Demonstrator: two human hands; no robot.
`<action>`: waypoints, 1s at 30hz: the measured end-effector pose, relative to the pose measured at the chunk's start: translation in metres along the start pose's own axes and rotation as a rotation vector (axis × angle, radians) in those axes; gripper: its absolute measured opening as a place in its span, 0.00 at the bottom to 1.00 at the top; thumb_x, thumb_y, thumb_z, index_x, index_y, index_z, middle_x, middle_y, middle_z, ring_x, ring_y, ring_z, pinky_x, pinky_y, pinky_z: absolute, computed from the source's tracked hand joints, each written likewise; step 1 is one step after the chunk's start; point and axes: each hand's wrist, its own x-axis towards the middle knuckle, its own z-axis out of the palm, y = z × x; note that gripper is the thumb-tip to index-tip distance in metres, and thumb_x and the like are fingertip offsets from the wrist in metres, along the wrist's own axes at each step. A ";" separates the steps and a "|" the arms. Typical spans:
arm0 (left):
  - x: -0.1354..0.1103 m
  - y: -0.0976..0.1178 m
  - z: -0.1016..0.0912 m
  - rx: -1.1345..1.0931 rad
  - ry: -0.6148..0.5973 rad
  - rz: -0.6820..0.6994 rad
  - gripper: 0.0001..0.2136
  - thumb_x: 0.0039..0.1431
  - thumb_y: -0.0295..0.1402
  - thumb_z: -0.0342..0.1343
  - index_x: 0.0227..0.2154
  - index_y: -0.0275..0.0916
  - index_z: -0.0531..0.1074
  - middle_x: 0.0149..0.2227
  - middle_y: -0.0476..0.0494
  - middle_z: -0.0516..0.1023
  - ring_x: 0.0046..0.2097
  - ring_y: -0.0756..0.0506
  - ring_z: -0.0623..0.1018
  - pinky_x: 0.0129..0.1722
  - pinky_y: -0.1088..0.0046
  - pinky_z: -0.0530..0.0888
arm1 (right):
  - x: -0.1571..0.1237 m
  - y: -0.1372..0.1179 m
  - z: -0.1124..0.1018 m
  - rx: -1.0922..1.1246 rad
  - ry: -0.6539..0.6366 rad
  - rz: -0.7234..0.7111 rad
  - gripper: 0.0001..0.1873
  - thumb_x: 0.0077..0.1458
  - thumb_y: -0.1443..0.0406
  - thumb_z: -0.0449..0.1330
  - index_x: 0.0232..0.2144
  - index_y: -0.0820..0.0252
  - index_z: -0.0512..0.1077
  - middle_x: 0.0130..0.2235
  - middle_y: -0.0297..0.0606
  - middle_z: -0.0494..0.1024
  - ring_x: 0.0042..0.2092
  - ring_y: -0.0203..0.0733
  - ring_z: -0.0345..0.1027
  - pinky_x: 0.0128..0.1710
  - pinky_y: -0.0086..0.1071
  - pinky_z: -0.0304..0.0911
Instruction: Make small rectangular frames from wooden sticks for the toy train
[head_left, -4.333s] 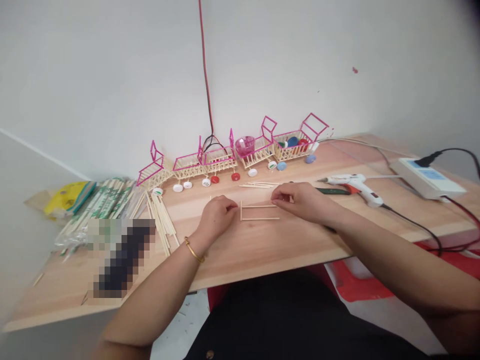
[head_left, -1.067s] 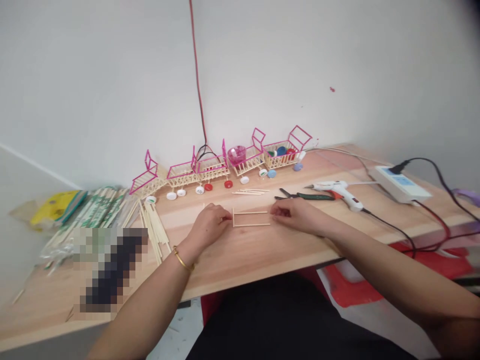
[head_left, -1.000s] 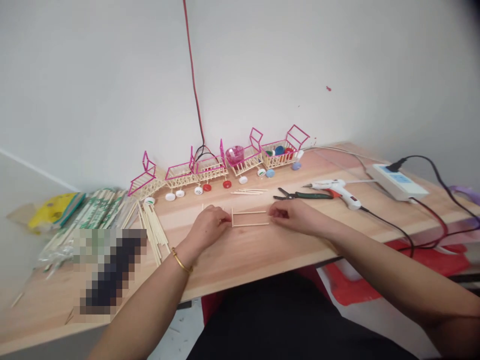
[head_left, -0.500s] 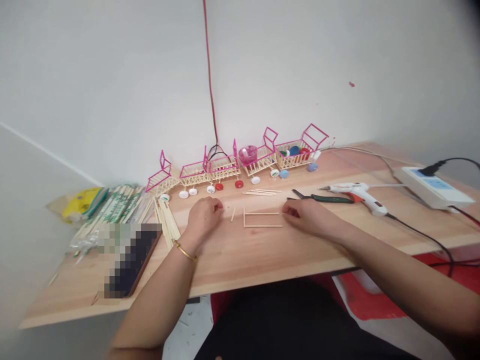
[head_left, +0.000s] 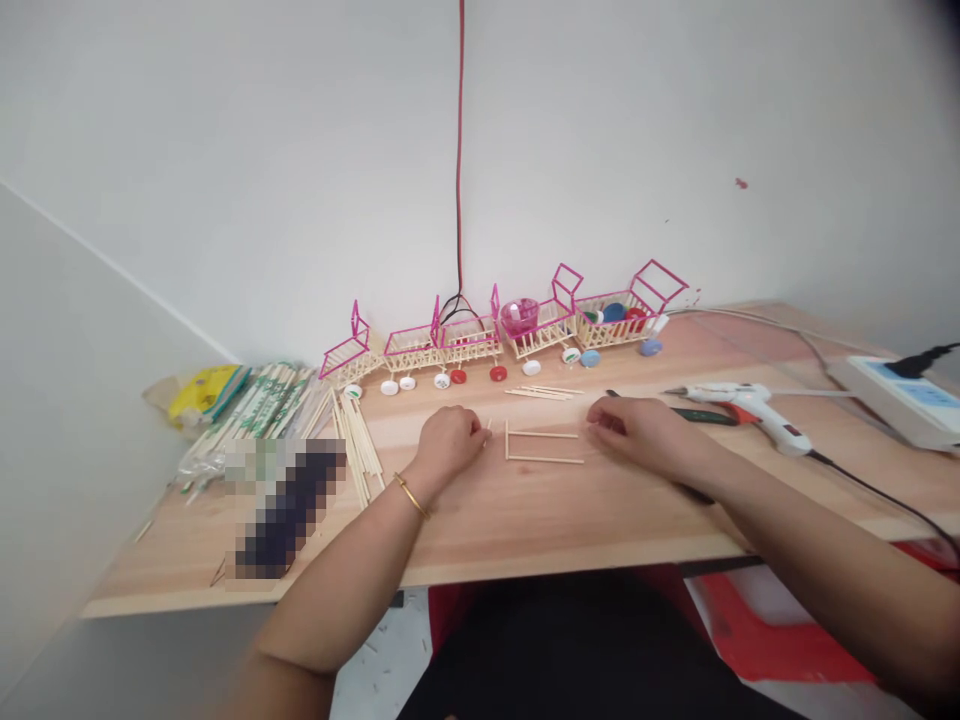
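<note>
A three-sided frame of thin wooden sticks (head_left: 543,459) lies flat on the table, its unclosed side to the right. My left hand (head_left: 450,441), with a gold bracelet on the wrist, has its thumb and fingers drawn together at a short wooden stick (head_left: 489,432) just left of the frame. My right hand (head_left: 628,430) rests beside the frame's right end, its fingers loosely curled and slightly apart, with nothing visible in them. Partly under that hand lies a pair of green-handled pliers (head_left: 709,416).
Small stick carts (head_left: 472,348) with pink rims and bottle-cap wheels line the wall. Several loose sticks (head_left: 544,393) lie before them. A glue gun (head_left: 750,400) and power strip (head_left: 907,400) are right; stick bundles (head_left: 251,405), longer sticks (head_left: 358,445) and a blurred dark object (head_left: 292,515) are left.
My left hand has moved right to the short stick, which lay apart from it before. My right hand stays near the frame's right end. The whole view has shifted.
</note>
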 end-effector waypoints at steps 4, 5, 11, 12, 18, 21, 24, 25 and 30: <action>-0.001 0.010 0.001 0.057 -0.029 -0.036 0.09 0.50 0.31 0.49 0.23 0.37 0.75 0.27 0.40 0.77 0.31 0.44 0.74 0.30 0.71 0.64 | 0.004 -0.003 0.004 0.017 0.029 -0.051 0.08 0.51 0.62 0.53 0.31 0.57 0.70 0.29 0.37 0.76 0.30 0.40 0.67 0.29 0.30 0.56; -0.001 0.012 0.000 0.052 -0.026 -0.060 0.09 0.50 0.31 0.50 0.23 0.37 0.75 0.27 0.39 0.77 0.31 0.43 0.74 0.30 0.71 0.64 | 0.006 -0.004 0.004 0.021 0.036 -0.067 0.08 0.51 0.62 0.53 0.31 0.57 0.70 0.29 0.37 0.76 0.30 0.40 0.67 0.29 0.30 0.56; -0.005 0.017 -0.009 -0.439 0.053 -0.095 0.07 0.49 0.32 0.52 0.21 0.36 0.73 0.24 0.46 0.75 0.27 0.50 0.71 0.27 0.76 0.63 | 0.011 -0.024 0.002 0.271 0.076 -0.124 0.07 0.51 0.63 0.54 0.28 0.59 0.71 0.25 0.34 0.73 0.27 0.36 0.66 0.28 0.30 0.57; -0.005 0.021 -0.013 -0.568 0.044 -0.084 0.08 0.49 0.34 0.52 0.22 0.36 0.72 0.23 0.47 0.74 0.26 0.51 0.70 0.26 0.77 0.63 | 0.012 -0.028 0.002 0.365 0.081 -0.122 0.07 0.51 0.62 0.55 0.29 0.59 0.70 0.26 0.34 0.73 0.28 0.36 0.66 0.28 0.29 0.58; -0.002 0.062 -0.036 -0.831 0.002 -0.018 0.09 0.48 0.35 0.54 0.21 0.34 0.71 0.19 0.52 0.70 0.22 0.54 0.65 0.24 0.79 0.61 | 0.017 -0.047 -0.002 0.879 -0.018 -0.073 0.13 0.48 0.58 0.60 0.34 0.60 0.69 0.27 0.33 0.73 0.28 0.33 0.67 0.29 0.28 0.62; 0.004 0.081 -0.036 -0.802 0.091 0.012 0.08 0.49 0.33 0.54 0.21 0.34 0.71 0.20 0.51 0.71 0.22 0.54 0.66 0.24 0.78 0.62 | 0.018 -0.045 -0.007 0.987 -0.004 -0.025 0.11 0.49 0.58 0.60 0.29 0.60 0.68 0.24 0.31 0.71 0.26 0.31 0.65 0.27 0.26 0.61; 0.010 0.089 -0.027 -0.750 0.087 0.094 0.09 0.52 0.33 0.53 0.23 0.35 0.73 0.22 0.50 0.73 0.24 0.53 0.68 0.26 0.77 0.63 | 0.016 -0.035 -0.008 0.948 0.003 0.055 0.09 0.48 0.61 0.60 0.28 0.60 0.66 0.22 0.31 0.71 0.25 0.31 0.66 0.26 0.26 0.62; 0.011 0.089 -0.022 -0.715 0.075 0.146 0.09 0.54 0.33 0.52 0.25 0.36 0.74 0.23 0.50 0.74 0.26 0.52 0.69 0.28 0.77 0.64 | 0.014 -0.029 -0.007 0.906 -0.008 0.084 0.09 0.48 0.62 0.60 0.29 0.60 0.66 0.21 0.31 0.72 0.25 0.32 0.67 0.26 0.26 0.62; 0.011 0.080 0.004 -0.452 0.138 0.301 0.06 0.54 0.29 0.53 0.29 0.36 0.75 0.30 0.45 0.76 0.35 0.49 0.72 0.36 0.73 0.66 | 0.006 0.002 0.009 0.500 -0.092 0.184 0.08 0.46 0.64 0.59 0.29 0.59 0.64 0.20 0.31 0.74 0.22 0.34 0.66 0.22 0.27 0.59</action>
